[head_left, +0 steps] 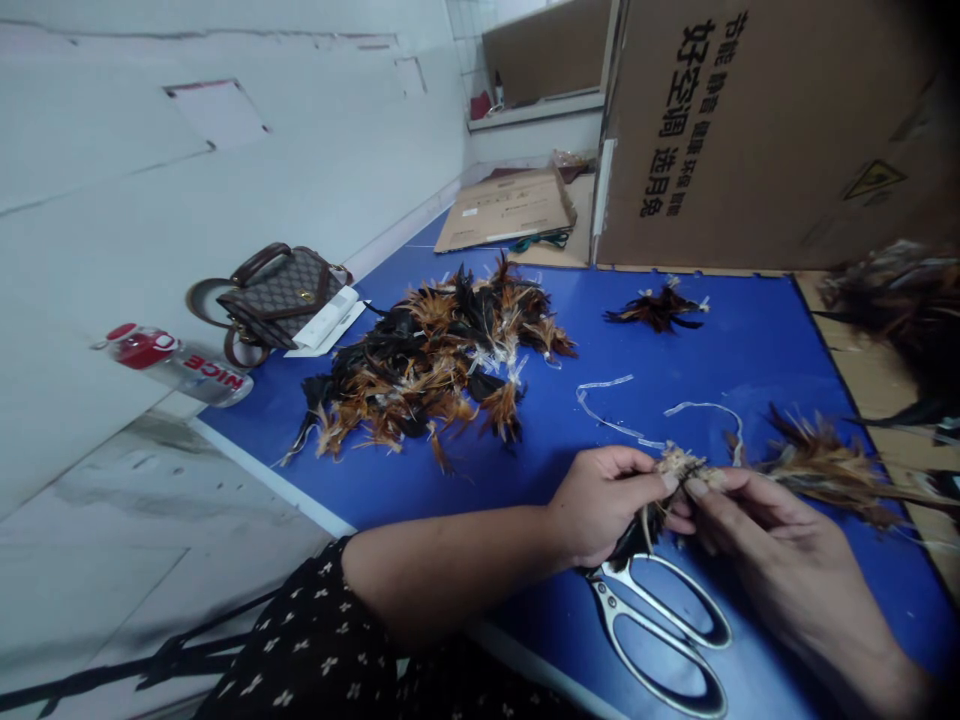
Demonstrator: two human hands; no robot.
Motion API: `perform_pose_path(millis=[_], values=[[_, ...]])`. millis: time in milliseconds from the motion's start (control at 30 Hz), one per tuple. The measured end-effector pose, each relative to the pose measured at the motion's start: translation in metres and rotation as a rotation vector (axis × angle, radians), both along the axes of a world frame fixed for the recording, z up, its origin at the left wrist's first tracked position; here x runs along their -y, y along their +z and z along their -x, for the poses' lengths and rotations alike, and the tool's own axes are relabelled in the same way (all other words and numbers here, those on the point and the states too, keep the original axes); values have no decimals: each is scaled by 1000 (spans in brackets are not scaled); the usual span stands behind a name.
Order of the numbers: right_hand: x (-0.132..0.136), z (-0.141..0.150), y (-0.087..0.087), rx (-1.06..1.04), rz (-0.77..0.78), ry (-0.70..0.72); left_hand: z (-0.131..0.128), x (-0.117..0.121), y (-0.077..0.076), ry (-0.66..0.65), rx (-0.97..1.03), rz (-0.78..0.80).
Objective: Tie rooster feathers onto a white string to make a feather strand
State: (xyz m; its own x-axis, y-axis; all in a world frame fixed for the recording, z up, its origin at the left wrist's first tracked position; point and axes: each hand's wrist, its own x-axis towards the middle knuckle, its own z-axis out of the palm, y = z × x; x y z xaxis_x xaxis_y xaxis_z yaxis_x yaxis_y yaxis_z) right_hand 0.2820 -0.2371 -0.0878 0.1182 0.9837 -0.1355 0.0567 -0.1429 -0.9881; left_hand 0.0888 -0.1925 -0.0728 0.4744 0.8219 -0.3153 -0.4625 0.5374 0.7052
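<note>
L hand (600, 507) + R hand (780, 540), lower R of frame: both grasping a feather bunch (679, 463), fingertips pinched at its pale base; dk. feathers hang under L hand. Scissors (610, 600) just below, near bottom edge, handles twd. lower R. Lg. blk/brn feather pile (427, 360) approx. ctr., on blue tabletop (465, 492). Clear strips (600, 384) just above hands. Handbag (281, 295) + bottle (176, 362) at L.

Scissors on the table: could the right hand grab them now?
Probably yes: the scissors lie close by, their near end uncovered, though the right hand is busy pinching a feather bunch.
</note>
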Motion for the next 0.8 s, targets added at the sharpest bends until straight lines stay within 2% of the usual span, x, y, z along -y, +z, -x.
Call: perform_pose_path(millis=[167, 467, 633, 800], values=[[0, 3, 1, -57, 52, -2, 2, 3, 1, -23, 5, 8], [1, 9, 3, -124, 73, -6, -1, 5, -7, -49, -132, -143], [2, 10, 8, -69, 53, 8, -1, 6, -8, -71, -190, -204], [0, 12, 15, 13, 33, 23, -3, 7, -12, -38, -184, -188]])
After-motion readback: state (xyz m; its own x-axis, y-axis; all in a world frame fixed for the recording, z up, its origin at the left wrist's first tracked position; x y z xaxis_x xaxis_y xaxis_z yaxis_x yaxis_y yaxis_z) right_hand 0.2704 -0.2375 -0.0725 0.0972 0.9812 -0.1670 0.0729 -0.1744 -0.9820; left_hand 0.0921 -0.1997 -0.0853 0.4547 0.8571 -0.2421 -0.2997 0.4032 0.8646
